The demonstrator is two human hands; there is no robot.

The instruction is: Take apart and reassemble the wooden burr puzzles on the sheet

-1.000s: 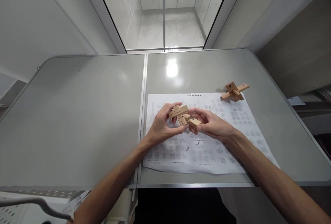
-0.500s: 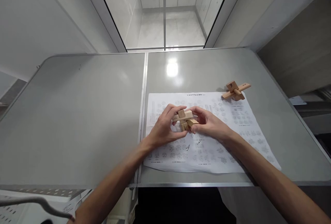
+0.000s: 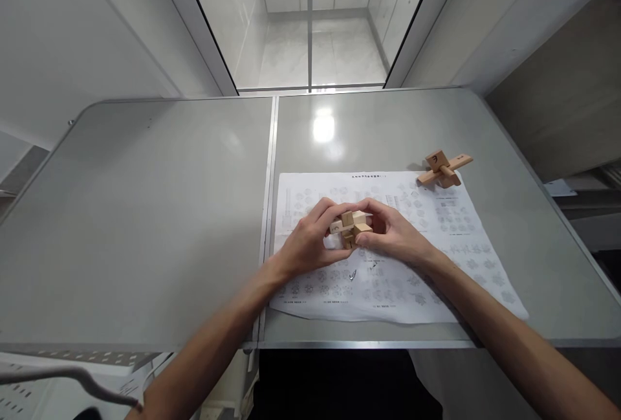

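Observation:
Several interlocked wooden blocks (image 3: 347,227), some bearing dark marks, form a cluster between my two hands, above a printed sheet. From the left, my left hand (image 3: 311,233) grips the cluster, fingers over its top and thumb under its lower edge. My right hand (image 3: 391,229) holds its right side, with the thumb on a light block at the front. The fingertips of both hands come close together at the top. Parts of the cluster are hidden behind the fingers.
The printed sheet (image 3: 446,265) with small diagrams lies on the grey table (image 3: 145,213). At its upper right corner rests a second group of joined wooden pieces (image 3: 440,167). A metal seam (image 3: 270,167) crosses the table. A grey cable (image 3: 72,378) is at lower left.
The cluster has turned a little in my hands and shifted slightly right. My left fingers have moved further over its top, closer to my right fingers.

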